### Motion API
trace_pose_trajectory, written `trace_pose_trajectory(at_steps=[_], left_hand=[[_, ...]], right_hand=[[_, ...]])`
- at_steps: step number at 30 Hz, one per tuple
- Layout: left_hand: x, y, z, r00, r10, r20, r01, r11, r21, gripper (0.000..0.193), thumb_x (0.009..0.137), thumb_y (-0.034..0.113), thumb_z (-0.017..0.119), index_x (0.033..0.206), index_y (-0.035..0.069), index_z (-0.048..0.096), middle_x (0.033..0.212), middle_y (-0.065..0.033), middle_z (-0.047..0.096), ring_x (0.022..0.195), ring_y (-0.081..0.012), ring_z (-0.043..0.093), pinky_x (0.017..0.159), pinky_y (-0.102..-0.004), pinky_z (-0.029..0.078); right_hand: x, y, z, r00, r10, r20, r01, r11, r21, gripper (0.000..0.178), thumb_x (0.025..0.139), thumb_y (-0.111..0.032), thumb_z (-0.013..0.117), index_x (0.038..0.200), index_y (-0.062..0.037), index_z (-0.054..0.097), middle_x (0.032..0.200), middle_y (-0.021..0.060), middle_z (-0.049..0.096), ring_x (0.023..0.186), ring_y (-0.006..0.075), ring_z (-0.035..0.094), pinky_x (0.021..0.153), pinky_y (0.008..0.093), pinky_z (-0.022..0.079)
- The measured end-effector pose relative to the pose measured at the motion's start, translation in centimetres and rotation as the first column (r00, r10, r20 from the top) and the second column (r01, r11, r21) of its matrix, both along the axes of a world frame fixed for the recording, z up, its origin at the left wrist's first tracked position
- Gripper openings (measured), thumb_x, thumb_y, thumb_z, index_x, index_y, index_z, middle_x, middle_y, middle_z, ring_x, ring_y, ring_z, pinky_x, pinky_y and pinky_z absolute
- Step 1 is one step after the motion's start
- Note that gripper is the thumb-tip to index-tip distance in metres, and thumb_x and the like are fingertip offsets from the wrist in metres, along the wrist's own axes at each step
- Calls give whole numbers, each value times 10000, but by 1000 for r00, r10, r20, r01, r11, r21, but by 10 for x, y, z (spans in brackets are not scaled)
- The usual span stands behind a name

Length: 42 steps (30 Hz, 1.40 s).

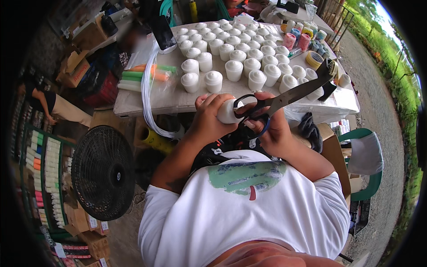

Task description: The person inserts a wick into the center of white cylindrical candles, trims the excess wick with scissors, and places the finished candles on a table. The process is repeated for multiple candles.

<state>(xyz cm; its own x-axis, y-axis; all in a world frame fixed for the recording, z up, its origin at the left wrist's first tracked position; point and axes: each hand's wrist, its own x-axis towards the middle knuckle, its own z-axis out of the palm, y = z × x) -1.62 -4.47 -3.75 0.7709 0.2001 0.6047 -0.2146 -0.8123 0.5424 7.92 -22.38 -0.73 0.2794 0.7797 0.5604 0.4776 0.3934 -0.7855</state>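
Note:
Close above my lap, my left hand is wrapped round a white cup-shaped candle. My right hand grips a pair of large scissors by their dark handles, with fingers through a loop. One handle loop overlaps the candle in this view; I cannot tell whether they touch. The blades point up and right, away from the candle, over the table's near right part. Beyond my hands stand many similar white candles with domed tops, upright in loose rows on the white table.
A bundle of white cords hangs over the table's left edge beside green and orange sticks and a phone. Coloured candles and tape rolls sit at the right. A black fan stands left, a green chair right.

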Motion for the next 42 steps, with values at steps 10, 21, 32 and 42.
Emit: trace_pose_trajectory(at_steps=[10, 21, 32, 42], left_hand=[[1, 51, -10, 978, -71, 197, 209, 326, -922, 583, 863, 525, 581, 1258, 120, 444, 1136, -78, 613, 844, -166, 586, 689, -270, 398], [-14, 67, 30, 938, -270, 218, 281, 222, -934, 705, 767, 688, 595, 1270, 227, 420, 1272, -16, 523, 1087, -338, 590, 674, -291, 433], [-14, 54, 18, 799, -208, 564, 571, -33, -820, 737, 748, 717, 580, 1264, 203, 467, 1354, -161, 456, 1191, -509, 457, 990, -593, 385], [-10, 39, 13, 699, -188, 690, 659, -205, -724, 751, 731, 702, 614, 1290, 215, 493, 1415, -257, 343, 1286, -541, 317, 1072, -625, 276]], right_hand=[[32, -29, -18, 662, 214, -719, -508, 832, -220, 572, 873, -308, 683, 1321, -51, 438, 811, 0, 553, 699, 123, 581, 680, 260, 463], [7, 7, -47, 427, 390, -816, -793, 596, -131, 857, 797, -770, 428, 1267, -54, 445, 785, 26, 528, 722, 140, 497, 703, 270, 392], [-7, 18, -33, 374, 424, -825, -784, 620, -37, 797, 847, -737, 377, 1262, -59, 438, 777, 34, 525, 721, 142, 501, 700, 276, 393], [-7, 35, -31, 505, 423, -752, -709, 700, -82, 685, 903, -646, 404, 1266, -67, 447, 796, 24, 544, 717, 117, 513, 658, 247, 403]])
